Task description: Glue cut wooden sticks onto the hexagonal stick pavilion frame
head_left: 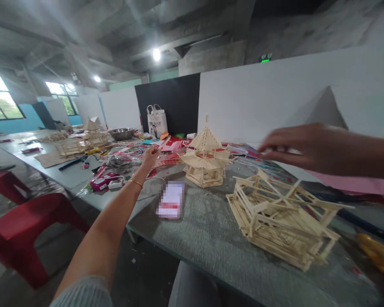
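Closest to me, an open wooden frame (pixel 283 226) sits on the table (pixel 198 238), its near edge slanting down to the right. A phone (pixel 172 200) lies to the left, its long axis running away from the table's edge and leaning slightly right. Over the frame's far side I have the right hand (pixel 291 145), fingers pointing left; it is blurred, so I cannot tell whether it grasps anything. Between the two hands stands a little roofed house (pixel 205 160), upright, its spire pointing up. To its left, above the clutter, I see the left hand (pixel 151 155) pinching a thin stick (pixel 165 142). The stick juts from the fingertips, its long axis slanting up and to the right in my view, its free end well clear of the grip. Farther back are a metal bowl (pixel 121 134) and a white bag (pixel 157 123).
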